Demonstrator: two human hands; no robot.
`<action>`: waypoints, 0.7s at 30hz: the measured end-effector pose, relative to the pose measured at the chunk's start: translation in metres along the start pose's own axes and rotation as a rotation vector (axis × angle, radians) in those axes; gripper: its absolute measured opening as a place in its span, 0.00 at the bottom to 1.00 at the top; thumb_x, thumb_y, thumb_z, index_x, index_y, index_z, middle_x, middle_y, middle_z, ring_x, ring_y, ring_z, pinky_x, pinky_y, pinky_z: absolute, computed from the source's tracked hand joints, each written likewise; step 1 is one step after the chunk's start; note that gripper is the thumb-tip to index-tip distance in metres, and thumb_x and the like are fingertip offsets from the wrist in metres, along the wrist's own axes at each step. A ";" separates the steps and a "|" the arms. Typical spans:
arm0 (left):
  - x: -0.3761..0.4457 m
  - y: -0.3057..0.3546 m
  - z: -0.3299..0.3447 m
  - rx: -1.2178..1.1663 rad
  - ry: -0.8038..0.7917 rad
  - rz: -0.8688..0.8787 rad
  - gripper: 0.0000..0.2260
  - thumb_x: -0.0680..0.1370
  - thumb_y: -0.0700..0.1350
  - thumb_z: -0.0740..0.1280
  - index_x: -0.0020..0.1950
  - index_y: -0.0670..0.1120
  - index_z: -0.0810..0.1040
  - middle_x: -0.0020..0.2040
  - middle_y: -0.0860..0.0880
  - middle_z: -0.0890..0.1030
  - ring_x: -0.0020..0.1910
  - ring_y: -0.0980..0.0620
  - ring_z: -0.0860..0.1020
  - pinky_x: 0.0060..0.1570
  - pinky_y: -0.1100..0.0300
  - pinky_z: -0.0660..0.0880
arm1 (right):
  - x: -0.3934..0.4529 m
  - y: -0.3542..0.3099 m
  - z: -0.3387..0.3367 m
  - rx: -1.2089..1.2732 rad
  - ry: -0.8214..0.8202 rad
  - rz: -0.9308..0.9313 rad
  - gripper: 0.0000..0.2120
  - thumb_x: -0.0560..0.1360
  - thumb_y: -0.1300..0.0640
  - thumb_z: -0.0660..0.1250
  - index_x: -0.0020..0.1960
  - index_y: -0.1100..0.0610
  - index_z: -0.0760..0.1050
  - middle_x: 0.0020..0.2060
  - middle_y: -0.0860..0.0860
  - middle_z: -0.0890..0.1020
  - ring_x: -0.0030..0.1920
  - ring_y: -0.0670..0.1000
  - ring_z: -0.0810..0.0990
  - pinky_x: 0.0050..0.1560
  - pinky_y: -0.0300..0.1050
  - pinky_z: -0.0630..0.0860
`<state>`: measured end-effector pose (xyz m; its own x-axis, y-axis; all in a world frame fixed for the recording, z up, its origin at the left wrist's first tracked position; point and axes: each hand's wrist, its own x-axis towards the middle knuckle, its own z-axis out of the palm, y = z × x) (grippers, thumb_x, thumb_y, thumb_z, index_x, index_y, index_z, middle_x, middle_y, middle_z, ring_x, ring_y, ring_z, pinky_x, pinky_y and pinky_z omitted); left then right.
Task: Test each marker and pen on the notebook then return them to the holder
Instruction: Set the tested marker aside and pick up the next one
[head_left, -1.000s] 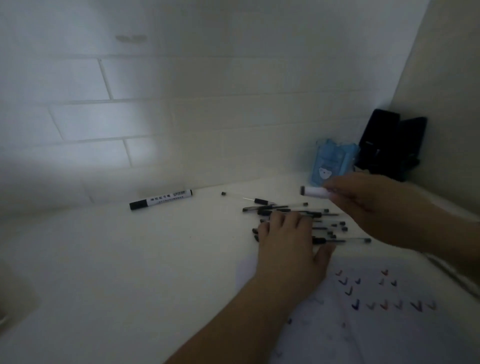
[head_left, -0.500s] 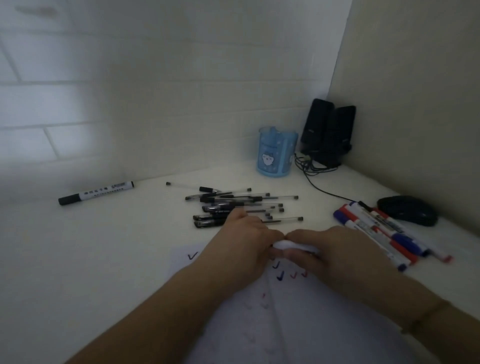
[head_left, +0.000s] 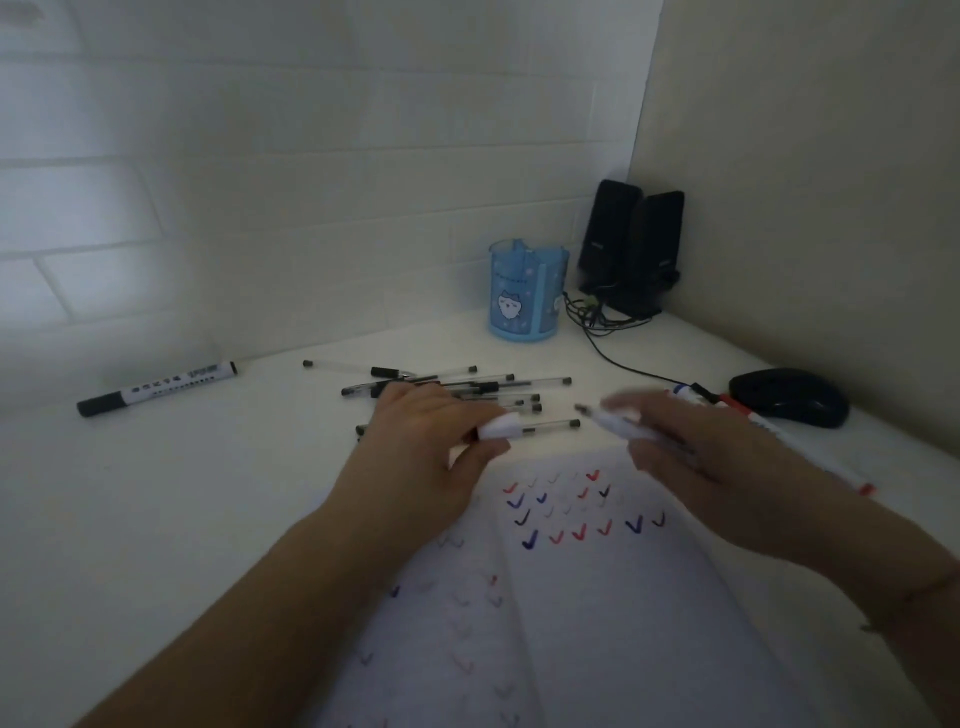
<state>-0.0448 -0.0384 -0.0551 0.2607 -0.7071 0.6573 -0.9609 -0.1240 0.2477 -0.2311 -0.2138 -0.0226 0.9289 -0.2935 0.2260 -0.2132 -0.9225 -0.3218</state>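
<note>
Left hand (head_left: 415, 457) pinches a white marker cap (head_left: 501, 427) at its fingertips. Right hand (head_left: 691, 457) grips the uncapped white marker (head_left: 621, 422), blurred, dark tip pointing toward the cap with a gap between them. Both sit just above the far edge of the open notebook (head_left: 597, 597), covered in red, blue and black ticks. Pile of pens (head_left: 457, 395) just beyond the left hand. Blue holder (head_left: 525, 291) well beyond both grips, near the wall. More markers (head_left: 769, 426) partly hidden behind the right hand.
</note>
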 end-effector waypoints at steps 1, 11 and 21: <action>-0.001 0.002 0.000 -0.016 -0.018 -0.024 0.14 0.75 0.56 0.62 0.54 0.53 0.81 0.43 0.57 0.82 0.41 0.57 0.76 0.49 0.59 0.67 | -0.001 0.002 0.000 0.064 0.035 -0.016 0.14 0.79 0.51 0.54 0.64 0.44 0.61 0.43 0.45 0.80 0.37 0.42 0.77 0.38 0.32 0.72; -0.005 0.004 0.010 -0.235 -0.092 -0.096 0.06 0.79 0.50 0.62 0.53 0.52 0.76 0.46 0.59 0.78 0.48 0.59 0.76 0.50 0.58 0.74 | -0.003 -0.028 -0.003 1.481 -0.046 0.083 0.20 0.66 0.67 0.67 0.57 0.57 0.75 0.40 0.59 0.84 0.33 0.58 0.82 0.29 0.48 0.77; -0.006 0.001 0.013 -0.190 -0.127 -0.142 0.09 0.76 0.51 0.64 0.53 0.52 0.79 0.46 0.60 0.78 0.46 0.59 0.75 0.49 0.58 0.74 | -0.007 -0.045 0.031 0.753 -0.088 0.125 0.05 0.70 0.61 0.70 0.42 0.54 0.75 0.27 0.55 0.79 0.25 0.50 0.77 0.27 0.43 0.78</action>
<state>-0.0481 -0.0437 -0.0680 0.3660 -0.7750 0.5152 -0.8778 -0.1036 0.4677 -0.2189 -0.1627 -0.0381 0.9390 -0.3339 0.0827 -0.0838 -0.4551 -0.8865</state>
